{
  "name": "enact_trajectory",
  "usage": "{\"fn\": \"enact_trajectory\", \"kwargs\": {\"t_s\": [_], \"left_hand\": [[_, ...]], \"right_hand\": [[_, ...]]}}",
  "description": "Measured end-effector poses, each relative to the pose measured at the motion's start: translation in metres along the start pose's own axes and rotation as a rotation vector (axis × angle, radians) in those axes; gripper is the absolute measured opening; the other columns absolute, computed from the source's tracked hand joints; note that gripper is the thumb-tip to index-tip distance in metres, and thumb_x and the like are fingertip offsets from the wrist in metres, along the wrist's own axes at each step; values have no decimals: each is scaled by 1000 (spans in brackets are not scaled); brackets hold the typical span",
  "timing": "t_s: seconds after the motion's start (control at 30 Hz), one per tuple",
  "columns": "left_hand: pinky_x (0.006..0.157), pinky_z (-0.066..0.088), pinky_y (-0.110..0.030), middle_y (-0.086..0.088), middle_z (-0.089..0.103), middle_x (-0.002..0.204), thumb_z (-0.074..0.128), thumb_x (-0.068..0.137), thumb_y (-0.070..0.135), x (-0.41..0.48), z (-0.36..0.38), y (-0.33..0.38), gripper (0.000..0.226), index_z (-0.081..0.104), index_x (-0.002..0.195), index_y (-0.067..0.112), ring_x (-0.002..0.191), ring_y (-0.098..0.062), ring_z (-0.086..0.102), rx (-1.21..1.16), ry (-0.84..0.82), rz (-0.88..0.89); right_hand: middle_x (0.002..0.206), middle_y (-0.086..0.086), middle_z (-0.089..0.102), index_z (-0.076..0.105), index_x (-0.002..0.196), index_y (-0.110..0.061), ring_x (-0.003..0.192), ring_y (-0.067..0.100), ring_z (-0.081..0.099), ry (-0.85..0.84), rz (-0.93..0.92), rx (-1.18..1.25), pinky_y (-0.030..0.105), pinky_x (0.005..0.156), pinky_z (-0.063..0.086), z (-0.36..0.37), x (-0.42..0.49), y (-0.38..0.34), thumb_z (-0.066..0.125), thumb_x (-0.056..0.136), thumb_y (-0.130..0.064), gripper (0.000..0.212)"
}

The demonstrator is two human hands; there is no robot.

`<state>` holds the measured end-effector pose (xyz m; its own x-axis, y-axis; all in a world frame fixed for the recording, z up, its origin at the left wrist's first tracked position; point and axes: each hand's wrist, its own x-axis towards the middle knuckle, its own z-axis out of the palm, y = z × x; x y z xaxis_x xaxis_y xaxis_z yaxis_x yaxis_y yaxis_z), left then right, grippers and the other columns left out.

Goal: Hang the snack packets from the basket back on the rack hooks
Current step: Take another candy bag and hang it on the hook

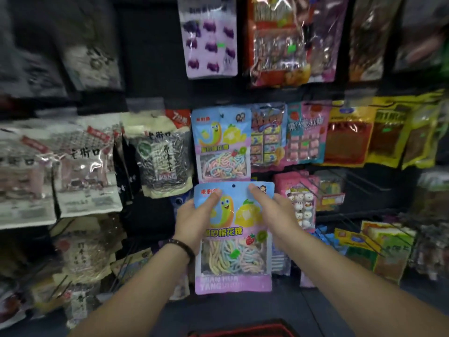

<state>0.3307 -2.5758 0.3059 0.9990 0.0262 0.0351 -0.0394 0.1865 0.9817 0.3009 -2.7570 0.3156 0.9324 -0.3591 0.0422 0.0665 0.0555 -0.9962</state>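
At centre frame, a blue-and-lilac packet (233,231) reading "棉花糖" and "MIAN HUA TANG", with pastel candy ropes behind its clear window, is held upright just below a matching packet (222,144) hanging on the rack (150,69). The left hand (194,220) and right hand (275,212) pinch its upper corners, thumbs flat on the front and the other fingers hidden behind. A red basket (243,332) rim shows at bottom centre, its contents out of view.

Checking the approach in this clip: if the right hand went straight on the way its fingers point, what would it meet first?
Probably the hanging marshmallow packet directly above: the right hand points up and slightly left along the held packet. Depth to the rack is unclear.
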Motion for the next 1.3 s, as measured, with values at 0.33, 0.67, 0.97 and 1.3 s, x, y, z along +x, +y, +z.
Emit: {"fn": "enact_trajectory", "kwargs": {"t_s": [0.33,0.67,0.97,1.3], "left_hand": [[89,62,-54,-15,82,100,72,91,65,64,35,90,45,84,94,22,92,-34,79,120,149,240],[90,60,-44,2,78,85,72,90,68,123,50,114,50,77,89,18,79,-15,73,144,238,250],[73,55,-37,-5,74,79,71,85,74,141,42,102,76,75,101,0,71,-24,70,129,244,290],[82,56,-39,-4,74,87,61,100,62,160,48,113,51,70,88,14,86,-32,71,265,260,226]], "right_hand": [[107,3,69,70,104,-16,103,33,69,111,-91,-35,45,74,56,38,74,-96,83,76,-68,60],[116,7,66,60,129,-5,105,39,68,166,-119,-68,55,93,61,56,123,-132,81,80,-66,81],[100,10,75,67,94,-13,89,34,74,180,-140,-109,53,82,65,66,136,-124,80,69,-70,64],[93,7,64,58,86,-13,82,38,72,195,-141,-184,57,78,64,72,160,-125,70,88,-63,52]]}}
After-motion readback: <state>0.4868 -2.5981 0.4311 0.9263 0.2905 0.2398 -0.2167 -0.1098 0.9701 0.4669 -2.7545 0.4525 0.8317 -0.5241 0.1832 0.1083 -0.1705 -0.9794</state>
